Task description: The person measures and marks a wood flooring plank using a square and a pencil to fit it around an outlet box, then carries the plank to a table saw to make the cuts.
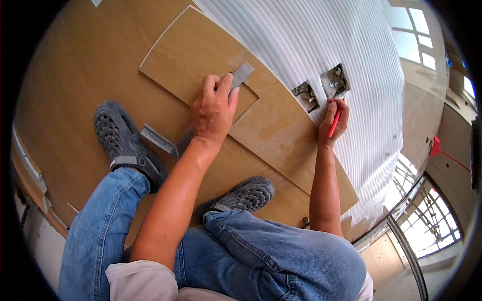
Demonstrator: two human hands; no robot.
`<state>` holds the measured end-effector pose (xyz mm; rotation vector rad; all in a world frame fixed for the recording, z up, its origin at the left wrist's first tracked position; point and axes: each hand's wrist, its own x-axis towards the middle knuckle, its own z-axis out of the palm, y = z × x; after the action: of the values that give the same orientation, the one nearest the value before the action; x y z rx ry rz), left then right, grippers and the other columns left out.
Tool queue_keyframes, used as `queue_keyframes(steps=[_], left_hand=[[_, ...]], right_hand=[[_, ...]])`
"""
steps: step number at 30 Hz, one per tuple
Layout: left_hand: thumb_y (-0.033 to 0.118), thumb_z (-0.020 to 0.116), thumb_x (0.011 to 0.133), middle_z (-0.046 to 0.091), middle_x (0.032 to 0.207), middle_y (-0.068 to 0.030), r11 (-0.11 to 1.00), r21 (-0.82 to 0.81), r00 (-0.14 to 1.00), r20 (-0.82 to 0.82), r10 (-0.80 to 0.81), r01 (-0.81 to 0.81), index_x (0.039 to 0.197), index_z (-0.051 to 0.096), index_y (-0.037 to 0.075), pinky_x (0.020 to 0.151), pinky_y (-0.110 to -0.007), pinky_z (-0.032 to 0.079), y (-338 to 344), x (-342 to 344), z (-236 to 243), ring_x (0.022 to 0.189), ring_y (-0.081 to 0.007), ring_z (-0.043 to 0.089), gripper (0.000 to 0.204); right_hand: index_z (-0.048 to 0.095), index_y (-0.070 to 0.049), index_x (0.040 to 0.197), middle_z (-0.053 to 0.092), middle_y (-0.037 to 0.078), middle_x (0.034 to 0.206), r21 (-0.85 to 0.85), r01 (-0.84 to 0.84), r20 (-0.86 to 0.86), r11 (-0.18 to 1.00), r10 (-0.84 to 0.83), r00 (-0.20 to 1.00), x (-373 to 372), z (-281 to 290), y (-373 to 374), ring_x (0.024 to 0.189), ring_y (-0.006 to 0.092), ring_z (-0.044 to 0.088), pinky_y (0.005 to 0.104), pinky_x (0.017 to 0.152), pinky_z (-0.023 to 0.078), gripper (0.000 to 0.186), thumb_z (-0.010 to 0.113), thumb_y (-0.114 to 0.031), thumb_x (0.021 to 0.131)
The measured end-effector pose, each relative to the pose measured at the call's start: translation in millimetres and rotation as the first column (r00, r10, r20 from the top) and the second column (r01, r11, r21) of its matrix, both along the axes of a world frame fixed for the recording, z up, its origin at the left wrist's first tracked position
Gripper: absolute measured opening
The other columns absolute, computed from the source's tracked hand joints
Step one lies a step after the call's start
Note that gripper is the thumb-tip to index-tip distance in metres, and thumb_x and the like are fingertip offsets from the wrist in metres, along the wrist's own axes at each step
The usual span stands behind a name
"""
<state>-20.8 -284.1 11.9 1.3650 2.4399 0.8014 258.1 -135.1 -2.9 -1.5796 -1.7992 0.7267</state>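
Note:
My left hand point(213, 116) is closed on a metal try square point(243, 74), its blade lying across a brown wood-grain board point(175, 55). The square's stock point(159, 140) sticks out below the hand, near my left shoe. My right hand point(332, 125) pinches a red pencil point(333, 128) just beneath a square wall opening point(335, 81) with rough grey insides. Beside it is a second opening point(305, 96), partly behind the board's edge. Whether the pencil's tip touches anything is hidden by the fingers. A second wood-grain board point(271, 130) lies between my two hands.
White ribbed wall covering point(281, 35) rises along the boards' far side. My dark clogs point(123, 135) stand on the brown floor point(75, 65). At the far right are a red-headed tool point(436, 146) and windows point(437, 220). A small dark round object point(305, 220) lies near my right forearm.

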Motion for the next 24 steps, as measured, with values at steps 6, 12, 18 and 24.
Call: queue_keyframes(steps=[6, 12, 18, 24], left_hand=[[0.021, 0.075, 0.090, 0.054, 0.100, -0.0077, 1.000, 0.010, 0.999, 0.032, 0.010, -0.010, 0.118, 0.066, 0.011, 0.068, -0.040, 0.057, 0, -1, 2, 0.085, -0.0290, 0.065, 0.031], [0.022, 0.074, 0.090, 0.054, 0.098, -0.0078, 1.000, -0.017, 0.999, 0.047, 0.016, -0.015, 0.119, 0.068, 0.011, 0.068, -0.040, 0.056, -1, -2, 3, 0.083, -0.0292, 0.065, 0.031], [0.022, 0.075, 0.090, 0.054, 0.097, -0.0077, 1.000, 0.011, 0.998, 0.064, -0.002, 0.001, 0.119, 0.068, 0.010, 0.067, -0.040, 0.056, -5, -2, 3, 0.082, -0.0289, 0.065, 0.033], [0.022, 0.076, 0.089, 0.055, 0.097, -0.0066, 0.998, -0.010, 0.996, 0.054, -0.069, 0.069, 0.118, 0.067, 0.010, 0.066, -0.037, 0.056, -22, 10, 4, 0.081, -0.0275, 0.065, 0.033]], right_hand=[[0.066, -0.004, 0.109, 0.071, 0.007, 0.102, 0.006, 0.000, -0.015, 1.000, 0.000, 1.000, -2, 0, 0, 0.096, 0.0143, 0.064, 0.0288, 0.091, 0.050, 0.013, 0.059, -0.014, 0.103], [0.067, -0.004, 0.106, 0.071, 0.006, 0.097, 0.069, 0.006, -0.004, 0.998, -0.006, 1.000, -2, -2, 1, 0.088, 0.0141, 0.064, 0.0291, 0.084, 0.052, 0.012, 0.061, -0.013, 0.100], [0.067, -0.004, 0.106, 0.071, 0.007, 0.099, 0.041, 0.021, 0.004, 0.999, -0.021, 1.000, 1, -5, 1, 0.090, 0.0144, 0.064, 0.0294, 0.085, 0.052, 0.012, 0.064, -0.012, 0.099], [0.068, -0.006, 0.105, 0.067, 0.005, 0.095, 0.040, -0.033, 0.048, 0.999, 0.031, 0.998, 10, -14, 4, 0.085, 0.0158, 0.062, 0.0306, 0.081, 0.051, 0.020, 0.077, -0.016, 0.091]])
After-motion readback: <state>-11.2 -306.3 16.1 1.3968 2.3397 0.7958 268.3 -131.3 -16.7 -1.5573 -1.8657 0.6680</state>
